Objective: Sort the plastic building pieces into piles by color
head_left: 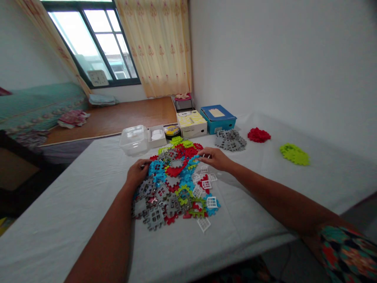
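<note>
A heap of interlocking plastic building pieces in grey, red, blue and lime green lies on the cloth-covered table, with several small white window pieces along its right side. My left hand is at the heap's left edge, fingers curled in beside a blue square frame piece; what they grip, if anything, is hidden. On the opposite side, my right hand has its thumb and fingers closed at the end of a blue piece over the heap's upper right.
Separate piles of grey pieces, red pieces and lime green pieces lie to the right. Behind the heap stand a clear plastic tub, a small white box, a round black tin, a yellow-white box and a blue box.
</note>
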`<state>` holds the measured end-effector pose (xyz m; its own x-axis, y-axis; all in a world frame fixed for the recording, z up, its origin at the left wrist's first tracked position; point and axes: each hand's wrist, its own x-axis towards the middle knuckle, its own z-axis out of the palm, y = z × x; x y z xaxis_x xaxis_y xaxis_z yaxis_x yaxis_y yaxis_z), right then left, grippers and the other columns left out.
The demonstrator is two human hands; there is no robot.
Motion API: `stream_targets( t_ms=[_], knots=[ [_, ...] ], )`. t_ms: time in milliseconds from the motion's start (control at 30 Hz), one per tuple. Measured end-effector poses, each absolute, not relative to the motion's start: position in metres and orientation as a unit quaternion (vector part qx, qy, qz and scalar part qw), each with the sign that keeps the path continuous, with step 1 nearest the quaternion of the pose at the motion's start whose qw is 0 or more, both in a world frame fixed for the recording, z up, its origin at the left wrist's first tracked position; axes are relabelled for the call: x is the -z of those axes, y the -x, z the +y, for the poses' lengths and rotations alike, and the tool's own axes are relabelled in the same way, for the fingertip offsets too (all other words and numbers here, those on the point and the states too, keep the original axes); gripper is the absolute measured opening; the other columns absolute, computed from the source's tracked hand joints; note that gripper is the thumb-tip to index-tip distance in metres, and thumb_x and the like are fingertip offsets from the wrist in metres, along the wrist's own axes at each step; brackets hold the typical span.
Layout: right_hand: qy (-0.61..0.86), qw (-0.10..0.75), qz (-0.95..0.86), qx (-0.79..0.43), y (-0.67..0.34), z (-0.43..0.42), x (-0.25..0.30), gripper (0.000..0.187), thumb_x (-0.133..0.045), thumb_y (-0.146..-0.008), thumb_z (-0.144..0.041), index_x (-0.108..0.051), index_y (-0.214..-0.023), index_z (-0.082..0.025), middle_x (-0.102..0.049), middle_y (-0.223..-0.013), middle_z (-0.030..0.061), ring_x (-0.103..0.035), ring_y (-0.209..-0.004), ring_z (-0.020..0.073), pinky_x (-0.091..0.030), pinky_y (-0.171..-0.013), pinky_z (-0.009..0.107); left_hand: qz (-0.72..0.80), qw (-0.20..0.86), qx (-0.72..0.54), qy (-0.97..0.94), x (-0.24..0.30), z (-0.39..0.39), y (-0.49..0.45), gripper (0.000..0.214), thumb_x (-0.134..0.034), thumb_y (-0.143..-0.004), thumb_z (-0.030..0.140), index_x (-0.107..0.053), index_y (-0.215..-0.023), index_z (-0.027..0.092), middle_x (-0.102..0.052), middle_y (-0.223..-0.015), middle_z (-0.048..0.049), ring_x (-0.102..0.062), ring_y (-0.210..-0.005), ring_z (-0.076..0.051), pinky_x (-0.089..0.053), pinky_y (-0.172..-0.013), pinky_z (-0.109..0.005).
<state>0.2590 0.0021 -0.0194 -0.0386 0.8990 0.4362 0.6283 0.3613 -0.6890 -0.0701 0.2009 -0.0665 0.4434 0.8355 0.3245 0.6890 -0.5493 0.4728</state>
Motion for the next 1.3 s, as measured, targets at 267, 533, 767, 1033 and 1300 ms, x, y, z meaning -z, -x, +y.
stream_targets(
  t_ms=[267, 533, 767, 1033, 1300],
  knots=[
    [0.689, 0.469, -0.522, -0.181, -0.363, -0.046, 0.005, 0.038, -0.068, -0.073, -0.047, -0.066, -0.096, -0.017, -0.068, -0.076, 0.0037, -0.059, -0.064, 0.0139, -0.044, -0.053, 0.023, 0.45, 0.127, -0.261, -0.844, 0.063, 0.201, 0.07, 0.038, -0.044, -0.081, 0.039, -0.072, -0.101, 0.024, -0.071, -0.106, -0.0029, -0.068, -0.088, -0.019, -0.053, -0.081, -0.028],
    [0.783, 0.339, -0.477, -0.212, -0.454, -0.139, 0.04, 0.045, -0.062, -0.075, -0.051, -0.068, -0.101, -0.015, -0.063, -0.063, 0.0012, -0.058, -0.058, 0.0145, -0.041, -0.049, 0.023, 0.46, 0.121, -0.253, -0.842, 0.064, 0.205, 0.071, 0.036, -0.047, -0.079, 0.038, -0.073, -0.101, 0.025, -0.071, -0.106, -0.0018, -0.069, -0.084, -0.019, -0.055, -0.076, -0.028],
    [0.84, 0.255, -0.479, 0.012, -0.457, -0.162, 0.06, 0.037, -0.058, -0.08, -0.048, -0.072, -0.1, -0.019, -0.072, -0.101, 0.0096, -0.064, -0.075, 0.0196, -0.05, -0.073, 0.032, 0.454, 0.135, -0.264, -0.84, 0.069, 0.211, 0.074, 0.037, -0.045, -0.081, 0.042, -0.073, -0.1, 0.025, -0.071, -0.107, -0.003, -0.068, -0.083, -0.02, -0.055, -0.077, -0.03],
    [0.826, 0.169, -0.537, 0.045, -0.429, -0.155, 0.072, 0.051, -0.06, -0.079, -0.053, -0.067, -0.115, -0.017, -0.066, -0.115, 0.0141, -0.062, -0.101, 0.0284, -0.048, -0.091, 0.041, 0.466, 0.129, -0.248, -0.84, 0.067, 0.207, 0.072, 0.04, -0.045, -0.081, 0.041, -0.072, -0.105, 0.024, -0.07, -0.111, -0.0037, -0.069, -0.083, -0.02, -0.055, -0.078, -0.031],
    [0.691, 0.22, -0.688, -0.024, -0.336, -0.125, 0.014, 0.037, -0.055, -0.089, -0.041, -0.062, -0.118, -0.019, -0.065, -0.116, 0.0115, -0.062, -0.097, 0.0219, -0.049, -0.09, 0.038, 0.457, 0.105, -0.244, -0.849, 0.066, 0.205, 0.071, 0.037, -0.045, -0.082, 0.037, -0.072, -0.104, 0.024, -0.07, -0.11, -0.0032, -0.069, -0.087, -0.02, -0.054, -0.078, -0.029]
  ],
)
